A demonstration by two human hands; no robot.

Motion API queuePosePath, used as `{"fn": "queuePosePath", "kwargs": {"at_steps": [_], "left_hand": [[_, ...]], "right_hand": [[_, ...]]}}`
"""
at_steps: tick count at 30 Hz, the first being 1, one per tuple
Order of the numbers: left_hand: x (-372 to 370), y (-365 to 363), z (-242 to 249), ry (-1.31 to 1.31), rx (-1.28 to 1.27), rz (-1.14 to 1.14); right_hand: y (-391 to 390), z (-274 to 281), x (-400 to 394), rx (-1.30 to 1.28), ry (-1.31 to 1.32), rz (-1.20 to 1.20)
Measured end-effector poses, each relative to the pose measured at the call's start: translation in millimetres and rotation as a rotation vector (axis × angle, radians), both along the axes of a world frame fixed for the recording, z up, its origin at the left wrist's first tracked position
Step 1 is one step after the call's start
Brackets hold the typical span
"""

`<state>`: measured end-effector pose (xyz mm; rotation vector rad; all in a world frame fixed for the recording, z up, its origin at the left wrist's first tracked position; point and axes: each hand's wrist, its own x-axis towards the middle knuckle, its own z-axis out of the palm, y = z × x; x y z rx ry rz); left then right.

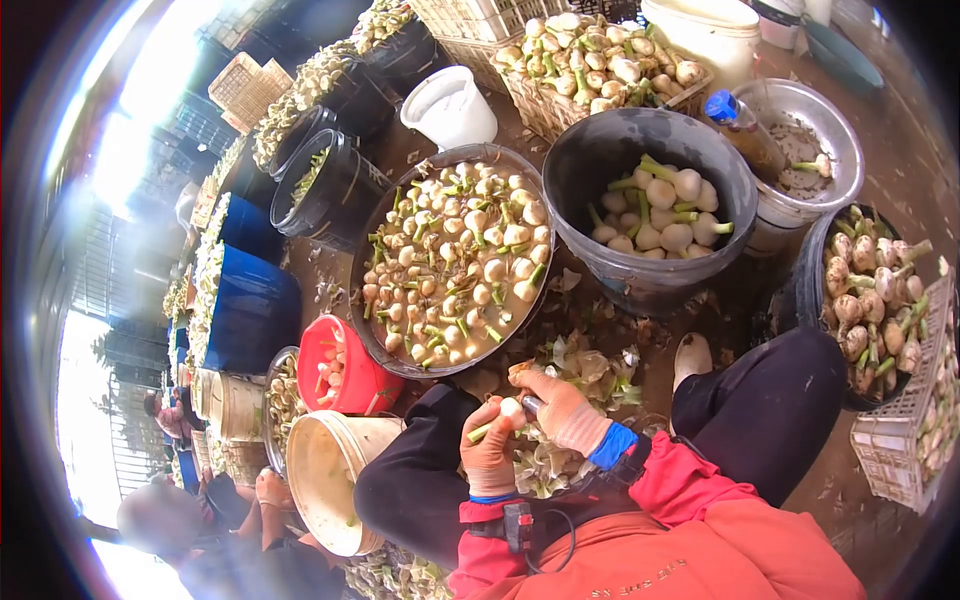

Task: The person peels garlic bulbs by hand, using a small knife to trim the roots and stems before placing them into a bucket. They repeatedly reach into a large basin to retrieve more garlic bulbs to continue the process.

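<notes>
My left hand [487,455], in a glove with a blue band at the wrist, is closed around a white garlic bulb [512,411]. Its green stem [480,433] sticks out to the left. Against the bulb's right side my right hand [568,412], also gloved, grips a small knife [533,404]; only a short metallic part shows, the rest being hidden by the fingers. A brownish bit of peel [520,371] is at the right fingertips. Below both hands lies a heap of pale garlic skins [590,375] on the floor between my legs.
Ahead stand a wide basin [362,330] of bulbs in murky water and a black bucket [610,265] holding peeled garlic. Unpeeled bulbs [865,300] fill a tub at right, beside a crate [890,450]. A red bucket [375,385] and cream bucket [330,480] stand left, near another person [240,540].
</notes>
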<state>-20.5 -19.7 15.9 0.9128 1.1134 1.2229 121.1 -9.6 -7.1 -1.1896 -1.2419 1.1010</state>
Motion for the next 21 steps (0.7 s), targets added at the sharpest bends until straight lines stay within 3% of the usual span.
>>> {"fn": "queuePosePath", "kwargs": {"at_steps": [1,2,4,6,8,10,12,17,19,20,21], "left_hand": [[-2.2,1.0,-2.6,-0.274,-0.077,-0.022],[-1.2,1.3,-2.7,-0.275,-0.079,-0.018],[2.6,3.8,-2.4,-0.507,-0.155,-0.081],[5.8,3.4,-9.1,-0.397,-0.166,-0.018],[7.2,3.1,-20.1,0.068,-0.136,0.150],[11.5,3.3,-26.2,0.123,-0.125,0.154],[17.1,0.2,-25.6,0.579,0.234,0.135],[10.5,0.2,-32.7,0.497,0.167,0.116],[2.8,1.4,-35.0,0.151,-0.180,0.097],[3.8,1.7,-31.5,0.151,-0.181,0.099],[6.3,2.5,-24.9,-0.091,-0.221,0.068]], "right_hand": [[1.2,-5.6,-0.9,-0.062,0.057,-0.004],[3.8,-9.9,0.5,-0.065,0.056,0.000],[10.4,-19.0,6.9,-0.478,0.351,-0.017],[10.8,-20.4,8.9,-0.540,0.383,-0.019],[8.0,-15.3,7.3,-0.332,0.177,0.017],[6.5,-4.6,7.7,-0.289,0.048,0.044],[4.7,-6.4,1.1,-0.102,-0.169,-0.042],[8.4,-16.1,-3.2,-0.112,-0.244,0.009],[9.8,-21.9,-5.2,-0.171,-0.126,-0.033],[11.3,-31.2,-5.2,-0.171,-0.126,-0.031],[13.6,-41.3,-2.9,-0.270,-0.045,-0.044]]}}
